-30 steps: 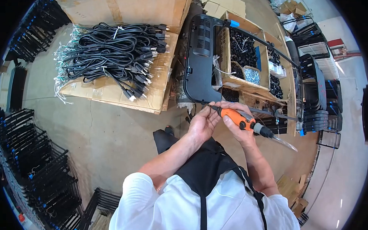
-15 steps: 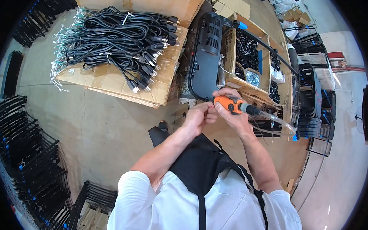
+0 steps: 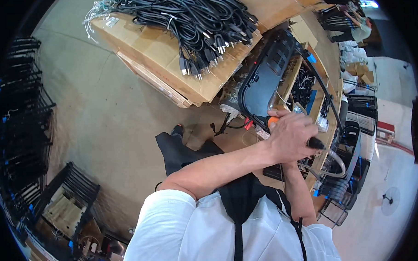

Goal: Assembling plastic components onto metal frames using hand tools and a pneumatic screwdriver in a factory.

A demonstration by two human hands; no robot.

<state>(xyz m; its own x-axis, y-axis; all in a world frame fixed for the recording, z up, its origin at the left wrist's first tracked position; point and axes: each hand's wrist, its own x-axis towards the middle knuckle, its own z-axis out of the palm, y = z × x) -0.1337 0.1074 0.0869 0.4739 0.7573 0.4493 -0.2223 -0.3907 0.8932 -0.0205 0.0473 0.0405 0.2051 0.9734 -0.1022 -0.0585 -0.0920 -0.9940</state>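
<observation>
An orange power driver (image 3: 272, 121) with a clear hose (image 3: 337, 165) at its black rear end meets the near corner of a black vented panel (image 3: 261, 85). My left hand (image 3: 292, 136) is wrapped over the driver's body and covers most of it. Beneath it, my right hand (image 3: 279, 113) grips the same driver, with only some fingers showing past the left hand. The driver's tip is hard to make out. A thin black tubular frame (image 3: 324, 82) runs along the panel's right side.
Bundled black power cords (image 3: 191, 20) lie on a cardboard box (image 3: 170, 79) at upper left. A wooden bin (image 3: 312, 83) with small black parts stands right of the panel. Stacked black frames (image 3: 23, 137) line the far left. A person (image 3: 352, 26) is at the far upper right.
My left hand has moved from beside the driver to over it, crossing above the right hand. The whole view has shifted and turned, with the cords and panel now further right.
</observation>
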